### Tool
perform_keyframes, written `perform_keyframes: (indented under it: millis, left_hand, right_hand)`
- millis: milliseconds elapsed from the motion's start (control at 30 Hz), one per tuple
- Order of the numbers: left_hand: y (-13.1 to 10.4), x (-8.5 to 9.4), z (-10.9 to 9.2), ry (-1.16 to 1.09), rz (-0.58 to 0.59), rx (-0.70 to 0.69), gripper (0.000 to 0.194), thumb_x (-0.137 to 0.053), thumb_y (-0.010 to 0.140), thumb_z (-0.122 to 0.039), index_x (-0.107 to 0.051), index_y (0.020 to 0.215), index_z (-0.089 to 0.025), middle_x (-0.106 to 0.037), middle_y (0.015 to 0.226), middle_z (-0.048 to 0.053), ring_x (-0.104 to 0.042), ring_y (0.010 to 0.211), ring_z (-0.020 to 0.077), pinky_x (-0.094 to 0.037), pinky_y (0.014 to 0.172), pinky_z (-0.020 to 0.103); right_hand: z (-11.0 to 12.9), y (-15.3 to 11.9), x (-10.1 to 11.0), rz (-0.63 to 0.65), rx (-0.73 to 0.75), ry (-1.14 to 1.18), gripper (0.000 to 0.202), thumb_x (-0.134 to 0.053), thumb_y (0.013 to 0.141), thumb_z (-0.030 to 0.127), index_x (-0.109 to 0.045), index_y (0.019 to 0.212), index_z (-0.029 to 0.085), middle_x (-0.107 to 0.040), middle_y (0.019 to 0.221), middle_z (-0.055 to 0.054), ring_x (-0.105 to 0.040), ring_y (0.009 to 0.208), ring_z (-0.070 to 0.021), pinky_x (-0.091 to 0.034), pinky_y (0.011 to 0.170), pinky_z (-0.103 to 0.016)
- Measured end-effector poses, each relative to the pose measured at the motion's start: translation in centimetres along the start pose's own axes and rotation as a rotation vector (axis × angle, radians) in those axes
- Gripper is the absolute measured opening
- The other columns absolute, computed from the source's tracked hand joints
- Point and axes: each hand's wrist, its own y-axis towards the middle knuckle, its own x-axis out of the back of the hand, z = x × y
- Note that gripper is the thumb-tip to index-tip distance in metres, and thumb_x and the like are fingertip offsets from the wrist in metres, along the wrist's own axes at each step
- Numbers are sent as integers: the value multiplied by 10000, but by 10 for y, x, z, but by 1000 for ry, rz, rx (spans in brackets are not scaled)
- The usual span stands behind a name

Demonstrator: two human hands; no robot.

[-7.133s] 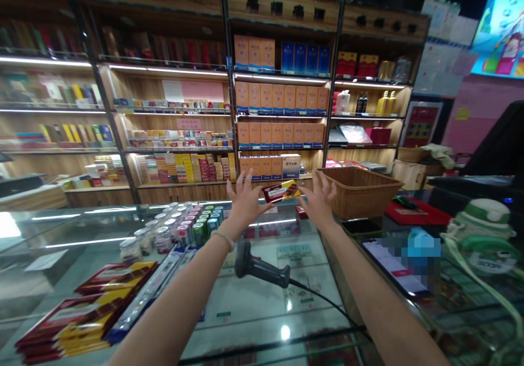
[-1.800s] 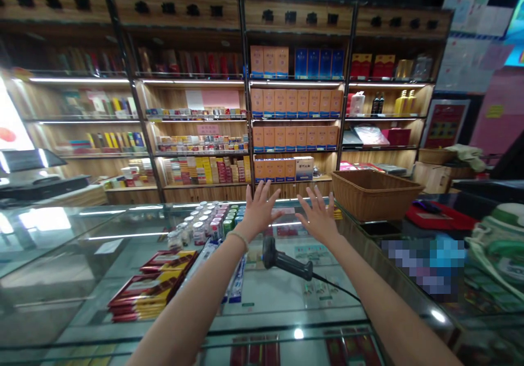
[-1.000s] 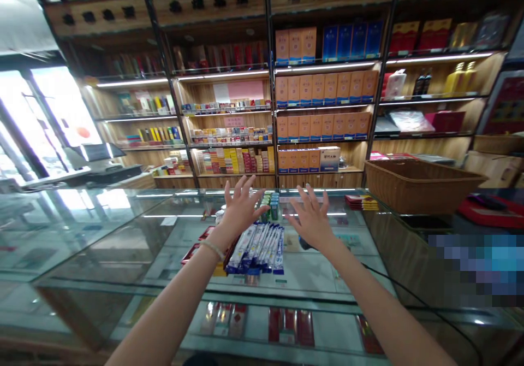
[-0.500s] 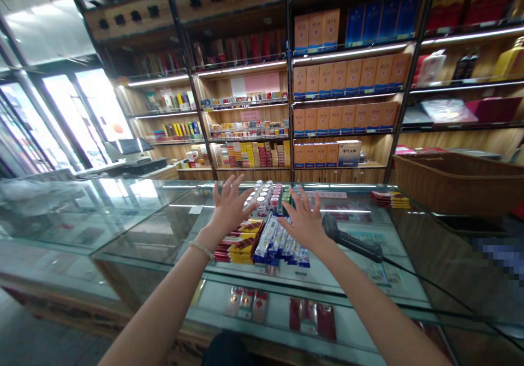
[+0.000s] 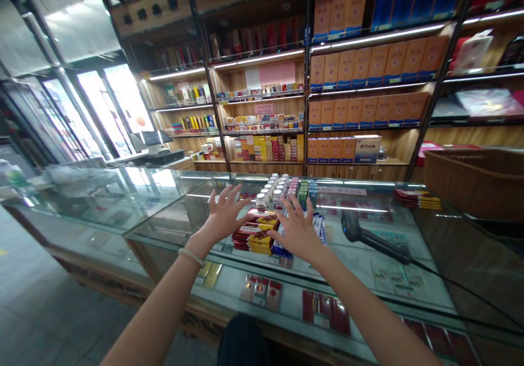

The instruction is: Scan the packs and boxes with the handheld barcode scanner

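My left hand (image 5: 223, 216) has its fingers spread and holds nothing; a beaded bracelet circles that wrist. Just right of it lie stacks of red and yellow chocolate-bar packets (image 5: 256, 233) on the glass counter. My right hand (image 5: 298, 226), fingers also apart and empty, appears in front of the blue-and-white stick packets (image 5: 319, 226), partly hiding them. Whether either hand touches the packets I cannot tell. Beyond the hands stand rows of white-capped small bottles (image 5: 268, 192), with pink, green (image 5: 303, 193) and blue small packs beside them.
A corded black barcode scanner (image 5: 374, 240) lies right of my right hand. A brown basket (image 5: 475, 180) and more red and yellow packets (image 5: 417, 198) are farther right. Boxed goods line the wall shelves (image 5: 368, 89). A monitor (image 5: 151, 139) stands at the back left.
The view has swung left, so counter and shelves sit farther right in it. Relative to the packets, both hands are farther left, the right one now nearer the chocolate stacks. Both stay open.
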Motion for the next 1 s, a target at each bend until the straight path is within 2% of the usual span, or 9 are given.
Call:
perform_keyframes:
  millis: [133, 333, 567, 767, 1000]
  left_hand:
    - [-15, -3, 11, -26, 63, -17, 497, -689, 859, -579, -668, 1335, -437, -418, 1637, 42, -316, 1527, 354, -2, 1266, 620]
    - [-32, -4, 23, -57, 137, -69, 656, -730, 804, -647, -593, 1416, -454, -374, 1663, 52, -296, 1536, 358, -8, 1266, 615]
    - [-39, -5, 31, -76, 325, -82, 789, -747, 764, -685, -512, 1482, -455, -300, 1699, 79, -228, 1558, 406, -18, 1239, 669]
    - [-42, -10, 31, -71, 329, -89, 724, -762, 774, -636, -543, 1448, -483, -331, 1687, 65, -228, 1555, 407, -9, 1237, 670]
    - [-46, -12, 31, -94, 253, -89, 617, -774, 778, -595, -639, 1364, -457, -374, 1666, 57, -265, 1545, 393, -4, 1246, 661]
  right_hand:
    - [7, -3, -2, 59, -6, 26, 631, -444, 964, 703, -669, 1345, 252, -397, 1644, -95, -224, 1549, -345, 157, 1239, -618]
    - [15, -7, -1, 123, -3, 38, 684, -390, 989, 684, -639, 1382, 183, -359, 1661, -128, -206, 1557, -356, 89, 1245, -659]
    - [21, -6, 2, 258, 1, 71, 811, -341, 972, 739, -557, 1464, 131, -268, 1696, -140, -127, 1586, -359, 80, 1244, -678]
    - [25, -9, 4, 283, 1, 73, 788, -374, 972, 723, -565, 1452, 128, -247, 1701, -139, -140, 1585, -365, 50, 1251, -685]
    - [27, -11, 5, 290, 4, 67, 716, -392, 999, 655, -581, 1432, 117, -239, 1702, -141, -141, 1585, -359, 6, 1248, -701]
